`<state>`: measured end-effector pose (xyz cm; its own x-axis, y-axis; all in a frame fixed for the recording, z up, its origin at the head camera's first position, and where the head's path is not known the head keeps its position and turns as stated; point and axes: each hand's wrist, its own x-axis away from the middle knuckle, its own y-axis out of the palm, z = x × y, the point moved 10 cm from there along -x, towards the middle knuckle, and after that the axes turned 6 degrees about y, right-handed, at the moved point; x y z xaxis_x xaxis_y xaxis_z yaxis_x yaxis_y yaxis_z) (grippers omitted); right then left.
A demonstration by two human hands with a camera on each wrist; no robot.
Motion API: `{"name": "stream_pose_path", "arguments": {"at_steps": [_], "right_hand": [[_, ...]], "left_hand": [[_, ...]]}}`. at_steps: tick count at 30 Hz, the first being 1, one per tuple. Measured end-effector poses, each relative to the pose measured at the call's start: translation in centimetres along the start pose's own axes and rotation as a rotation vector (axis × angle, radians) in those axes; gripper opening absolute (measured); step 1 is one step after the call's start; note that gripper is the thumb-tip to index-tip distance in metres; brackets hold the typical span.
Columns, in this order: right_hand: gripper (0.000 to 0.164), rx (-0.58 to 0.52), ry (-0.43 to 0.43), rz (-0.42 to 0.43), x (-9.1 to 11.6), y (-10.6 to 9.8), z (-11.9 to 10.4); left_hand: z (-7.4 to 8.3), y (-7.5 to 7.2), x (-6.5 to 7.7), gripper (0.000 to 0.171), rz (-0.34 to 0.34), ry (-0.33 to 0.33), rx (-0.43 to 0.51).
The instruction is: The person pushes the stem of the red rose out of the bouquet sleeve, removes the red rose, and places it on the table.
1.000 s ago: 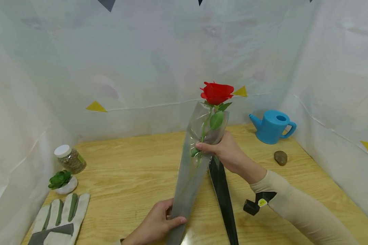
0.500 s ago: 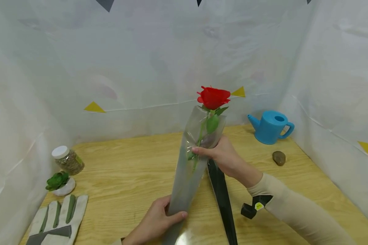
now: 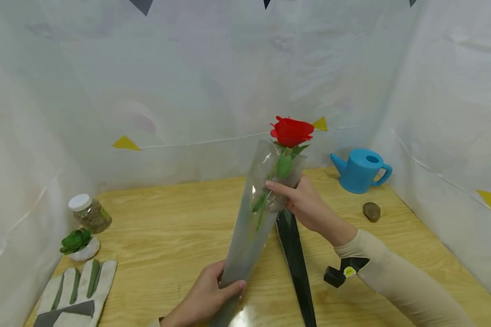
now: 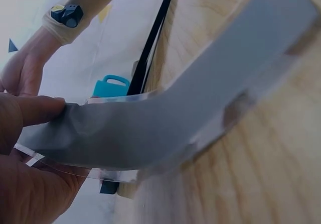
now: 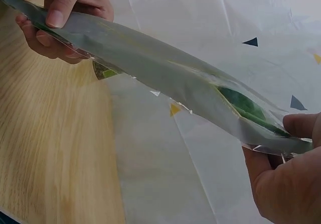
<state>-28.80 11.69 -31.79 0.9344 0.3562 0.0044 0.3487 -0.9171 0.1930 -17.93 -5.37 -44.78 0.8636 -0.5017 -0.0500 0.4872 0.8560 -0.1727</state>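
Observation:
A long grey flower sleeve (image 3: 238,261) with a clear upper part slants up over the table. Inside it stands a red rose (image 3: 291,132), its bloom above the sleeve's mouth and its leaves and stem showing through the film. My right hand (image 3: 307,202) pinches the sleeve near its top, thumb in front and fingers behind. Lower down, my left hand (image 3: 206,290) grips the grey part between thumb and fingers. In the left wrist view the sleeve's lower end (image 4: 241,48) bends beyond the hand, close over the wood. A leaf (image 5: 246,106) shows through the film in the right wrist view.
A second, black sleeve (image 3: 298,272) lies behind the right hand. A blue watering can (image 3: 360,170) and a brown stone (image 3: 371,211) stand at right. At left are a lidded jar (image 3: 91,214), a potted succulent (image 3: 81,245) and a work glove (image 3: 79,290). White sheeting encloses the table.
The rose and sleeve top dipped left and down, then swung back right. My right thumb has shifted slightly higher on the film. Both hands keep holding the sleeve.

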Motion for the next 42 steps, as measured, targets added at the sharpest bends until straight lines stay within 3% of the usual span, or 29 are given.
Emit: {"name": "stream_pose_path", "arguments": {"at_steps": [5,12,19,31,42], "right_hand": [[0.049,0.048,-0.004,0.032,-0.1,0.0,0.2],[0.047,0.091,-0.051,0.014,-0.1,0.4,-0.2],[0.05,0.166,-0.027,0.039,0.0,0.5,0.2],[0.056,0.136,-0.05,-0.001,0.2,1.1,1.2],[0.061,0.272,-0.016,-0.034,0.3,1.6,2.6]], "left_hand": [[0.4,0.1,0.0,0.029,-0.005,0.046,-0.027],[0.5,0.9,0.0,0.023,-0.057,0.045,0.123],[0.7,0.8,-0.1,0.021,-0.028,0.06,0.122],[0.4,0.8,-0.1,0.022,-0.001,0.022,0.167],[0.4,0.9,-0.2,0.024,-0.02,0.038,0.153]]}}
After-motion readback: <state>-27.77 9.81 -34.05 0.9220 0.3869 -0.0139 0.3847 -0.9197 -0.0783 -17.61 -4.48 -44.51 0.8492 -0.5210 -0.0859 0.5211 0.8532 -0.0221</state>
